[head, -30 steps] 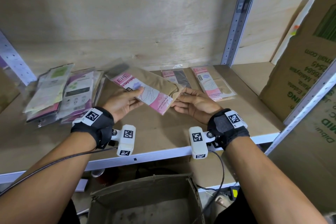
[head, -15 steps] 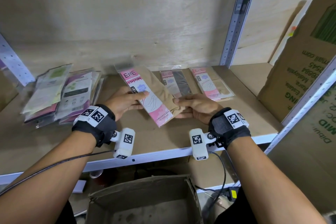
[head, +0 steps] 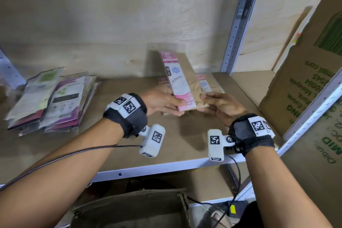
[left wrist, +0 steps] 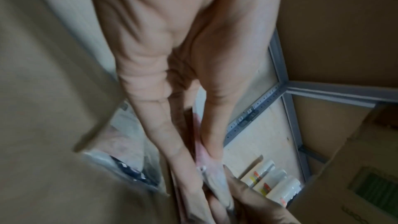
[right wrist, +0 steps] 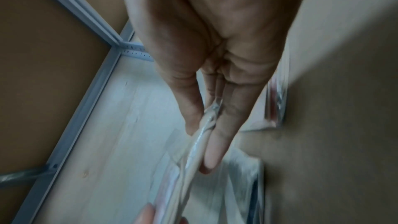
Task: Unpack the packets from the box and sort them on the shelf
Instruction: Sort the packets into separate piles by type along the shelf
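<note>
A clear packet [head: 182, 81] with a pink label and tan contents stands tilted, long side pointing away, above the shelf board [head: 111, 144]. My left hand [head: 177, 106] pinches its near left corner, thumb on top. Pinching the near right corner is my right hand [head: 202, 102]. The left wrist view shows thumb and fingers clamped on the packet's edge [left wrist: 202, 164]; the right wrist view shows the same on its edge [right wrist: 206, 125]. Two like packets [head: 205, 83] lie flat on the shelf, partly hidden behind it. The open brown box [head: 129, 209] sits below the shelf.
A stack of several green, white and purple packets [head: 50, 98] lies at the shelf's left. A grey upright post [head: 238, 20] stands at the back right. A large printed cardboard carton [head: 305, 89] leans at the right, past the post.
Both hands have carried the packet to the right and turned it from slanting to pointing away. It now hangs over the like packets on the shelf.
</note>
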Demonstrator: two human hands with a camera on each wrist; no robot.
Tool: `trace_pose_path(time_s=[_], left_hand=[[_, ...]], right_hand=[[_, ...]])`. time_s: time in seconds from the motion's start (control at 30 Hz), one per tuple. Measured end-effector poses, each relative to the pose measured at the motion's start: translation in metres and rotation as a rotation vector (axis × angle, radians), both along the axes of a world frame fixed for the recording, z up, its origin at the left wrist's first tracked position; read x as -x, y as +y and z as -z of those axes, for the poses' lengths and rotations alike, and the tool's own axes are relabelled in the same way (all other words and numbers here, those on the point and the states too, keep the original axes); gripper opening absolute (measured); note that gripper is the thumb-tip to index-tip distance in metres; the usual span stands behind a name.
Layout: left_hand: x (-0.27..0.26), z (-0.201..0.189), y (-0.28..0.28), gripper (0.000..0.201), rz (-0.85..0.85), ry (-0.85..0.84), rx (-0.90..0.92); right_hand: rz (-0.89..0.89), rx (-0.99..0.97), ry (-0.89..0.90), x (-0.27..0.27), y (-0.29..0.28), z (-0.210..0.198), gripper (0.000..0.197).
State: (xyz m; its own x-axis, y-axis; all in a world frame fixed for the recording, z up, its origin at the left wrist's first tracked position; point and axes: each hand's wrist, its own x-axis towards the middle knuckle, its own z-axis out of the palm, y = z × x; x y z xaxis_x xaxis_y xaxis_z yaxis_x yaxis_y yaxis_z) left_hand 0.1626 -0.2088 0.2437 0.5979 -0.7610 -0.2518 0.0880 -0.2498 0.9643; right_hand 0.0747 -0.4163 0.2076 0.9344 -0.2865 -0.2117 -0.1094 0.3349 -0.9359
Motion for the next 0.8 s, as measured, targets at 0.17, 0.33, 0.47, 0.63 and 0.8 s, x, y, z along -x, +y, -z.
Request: trace_pose_path(time_s=[0.17, 0.33, 0.47, 0.63, 0.8], left_hand=[[-0.001, 0.003, -0.058, 0.045, -0.086, -0.036, -0.086], [-0.002, 0.006, -0.100, 0.045, -0.163, -0.017, -0.055], [-0.007, 0.008, -0.119, 0.043, -0.212, 0.010, -0.109], [-0.014, 0.019, -0.129, 0.047, -0.251, -0.168, -0.225], [-0.013, 0.026, -0.130, 0.052, -0.298, -0.373, -0.327]], right_hand=[[0.171, 0.141, 0.034, 0.002, -0.037, 0.002, 0.008], [0.294, 0.464, 0.113, -0.001, -0.069, 0.005, 0.017], [0.346, 0.669, 0.216, -0.005, -0.079, 0.008, 0.034], [0.319, 0.797, 0.313, -0.003, -0.078, 0.009, 0.035], [0.323, 0.854, 0.354, -0.002, -0.076, 0.006, 0.022]])
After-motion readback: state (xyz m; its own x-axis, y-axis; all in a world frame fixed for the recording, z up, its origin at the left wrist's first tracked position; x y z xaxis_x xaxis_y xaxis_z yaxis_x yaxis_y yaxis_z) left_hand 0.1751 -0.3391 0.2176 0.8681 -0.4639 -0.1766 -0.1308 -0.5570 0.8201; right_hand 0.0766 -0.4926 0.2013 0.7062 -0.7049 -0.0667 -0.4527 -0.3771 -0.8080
